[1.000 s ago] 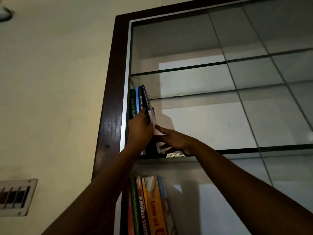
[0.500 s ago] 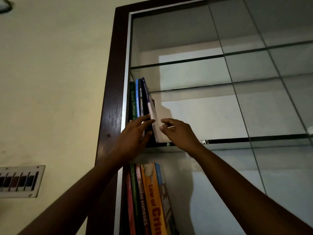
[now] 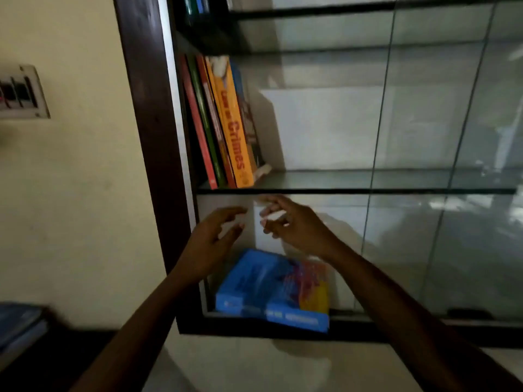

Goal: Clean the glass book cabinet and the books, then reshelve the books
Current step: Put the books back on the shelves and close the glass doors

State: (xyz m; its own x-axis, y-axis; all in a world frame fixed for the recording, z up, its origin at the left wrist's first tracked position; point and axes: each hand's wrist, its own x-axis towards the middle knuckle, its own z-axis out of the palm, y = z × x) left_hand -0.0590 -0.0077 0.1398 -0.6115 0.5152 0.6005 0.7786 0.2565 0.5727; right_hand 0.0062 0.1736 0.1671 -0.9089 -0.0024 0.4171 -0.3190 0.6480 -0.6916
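Observation:
The glass book cabinet has a dark wooden frame (image 3: 147,114) and glass shelves (image 3: 353,190). Several upright books (image 3: 223,123) lean at the left of the middle shelf, the orange one marked "Crimes". A blue book (image 3: 271,290) lies flat on the bottom shelf. My left hand (image 3: 210,244) and my right hand (image 3: 294,224) hover empty in front of the lower compartment, just above the blue book, fingers loosely spread and apart from it. The feet of more books (image 3: 198,4) show on the top shelf.
A switch plate (image 3: 21,93) is fixed to the cream wall at the left. A stack of books or papers (image 3: 19,329) lies on a dark surface at the lower left. The cabinet's right side holds bare glass panels (image 3: 438,108).
The view has dropped from the top shelf to the lower shelves. Both hands let go of the book on the top shelf and came down, empty, above the flat blue book.

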